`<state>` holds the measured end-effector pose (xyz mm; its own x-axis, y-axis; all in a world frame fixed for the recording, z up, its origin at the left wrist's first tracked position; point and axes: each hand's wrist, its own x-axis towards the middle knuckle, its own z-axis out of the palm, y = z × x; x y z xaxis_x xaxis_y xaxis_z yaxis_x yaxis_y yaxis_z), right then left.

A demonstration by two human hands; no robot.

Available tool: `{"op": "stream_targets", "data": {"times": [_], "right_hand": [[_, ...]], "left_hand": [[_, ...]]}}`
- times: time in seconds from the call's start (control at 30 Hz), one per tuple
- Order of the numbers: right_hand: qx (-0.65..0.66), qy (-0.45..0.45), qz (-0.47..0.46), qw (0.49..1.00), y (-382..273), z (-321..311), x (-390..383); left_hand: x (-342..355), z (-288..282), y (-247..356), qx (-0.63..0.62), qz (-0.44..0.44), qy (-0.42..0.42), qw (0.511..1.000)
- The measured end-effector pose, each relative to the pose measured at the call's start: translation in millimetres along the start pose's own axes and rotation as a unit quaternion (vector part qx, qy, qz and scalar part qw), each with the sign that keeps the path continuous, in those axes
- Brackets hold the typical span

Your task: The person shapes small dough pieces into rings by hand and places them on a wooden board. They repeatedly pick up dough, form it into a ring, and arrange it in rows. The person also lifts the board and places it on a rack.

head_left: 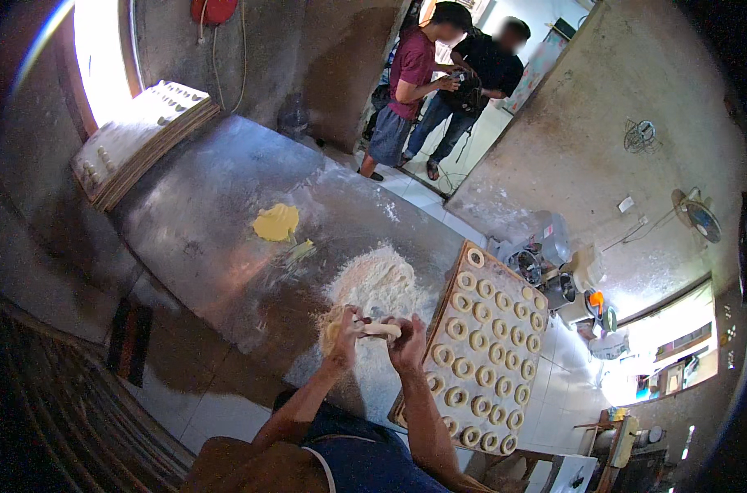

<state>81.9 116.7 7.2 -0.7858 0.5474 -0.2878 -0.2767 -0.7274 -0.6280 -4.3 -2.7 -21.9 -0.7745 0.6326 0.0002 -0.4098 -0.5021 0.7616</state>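
A short pale piece of dough [381, 329] is stretched between my two hands above a heap of white flour [376, 283]. My left hand [345, 338] has its fingers closed on the left end of the dough. At the other end, my right hand [407, 345] grips it with curled fingers. Just right of my right hand lies a board [464, 319] bearing several rows of dough rings [479, 340]. Loose flour covers the metal tabletop [193, 193] under and around both hands. The fingers partly hide the dough's ends.
A yellow soft mass [275, 223] sits mid-table, with a smear beside it. Stacked boards [147, 135] holding small dough pieces stand at the far left end. Two people [439, 82] stand in the doorway, handling a dark object. Pots [560, 289] and containers line the right wall.
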Motion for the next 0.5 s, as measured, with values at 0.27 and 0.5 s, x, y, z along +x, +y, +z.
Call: {"op": "stream_targets", "data": {"times": [0.27, 0.5], "right_hand": [[-0.312, 0.049, -0.149, 0.937, -6.4, 51.4, -17.1], [-0.423, 0.074, -0.154, 0.890, -34.6, 14.6, -20.4]], "left_hand": [[13.2, 42.6, -16.3, -0.136, -0.046, 0.155, 0.977], [19.1, 77.8, -38.3, -0.107, -0.158, 0.130, 0.973]]}}
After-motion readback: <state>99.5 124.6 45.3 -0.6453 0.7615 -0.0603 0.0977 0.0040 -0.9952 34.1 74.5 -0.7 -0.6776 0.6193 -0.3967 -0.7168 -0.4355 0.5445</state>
